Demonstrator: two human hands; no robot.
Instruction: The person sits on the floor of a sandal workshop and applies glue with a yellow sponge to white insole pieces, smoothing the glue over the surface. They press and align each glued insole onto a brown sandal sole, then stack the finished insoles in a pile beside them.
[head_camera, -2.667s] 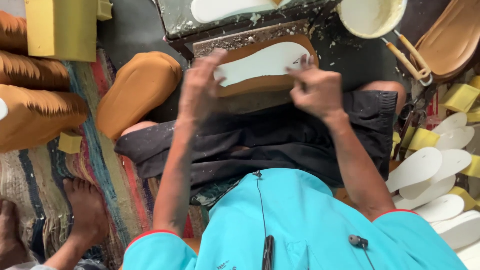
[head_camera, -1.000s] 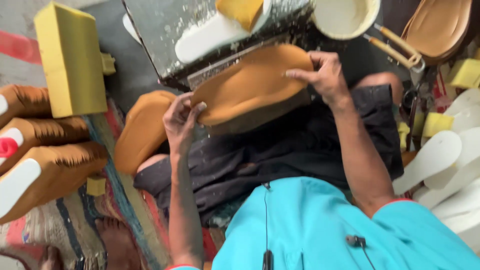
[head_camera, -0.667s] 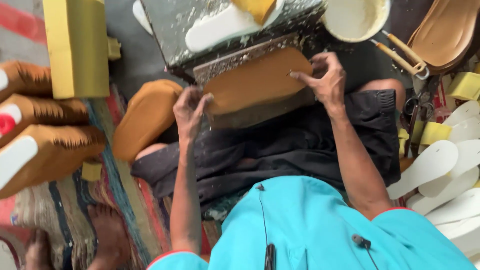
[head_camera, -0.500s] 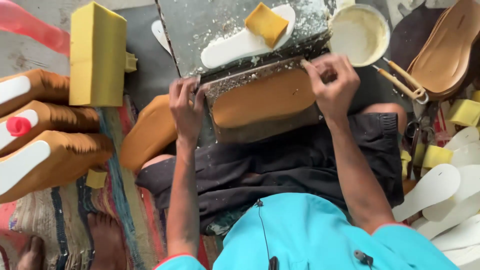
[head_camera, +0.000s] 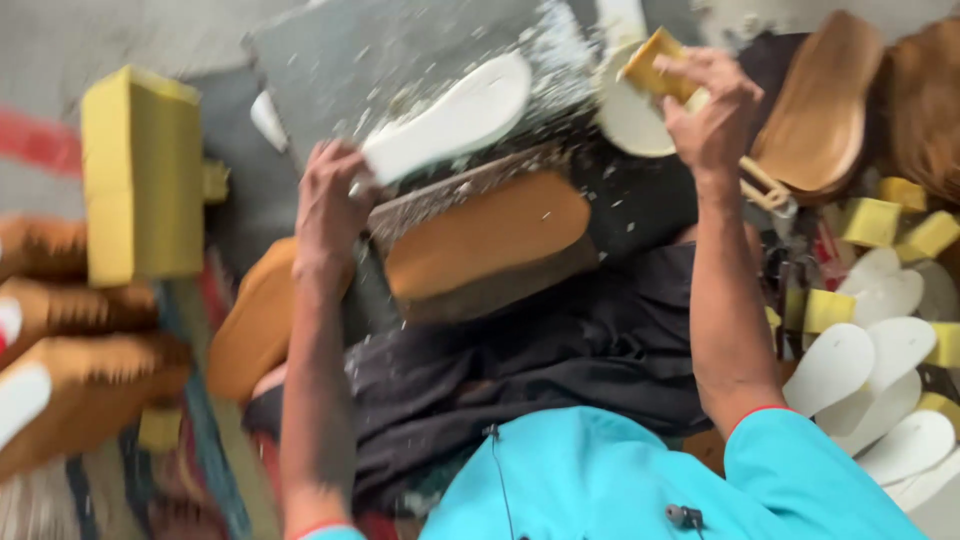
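White foam sole-shaped insole (head_camera: 450, 118) lies on the grey glue-spattered worktop slab (head_camera: 350, 60), near its front edge. The left hand (head_camera: 330, 205) grips, it seems, the insole's heel end, though blur hides the fingers. The right hand (head_camera: 705, 100) is closed around a yellow sponge block (head_camera: 655, 65) over the white round bowl (head_camera: 630, 115) at the slab's right corner. Half a second ago both hands pressed the tan leather sole piece (head_camera: 485, 235), which now rests untouched on the lap.
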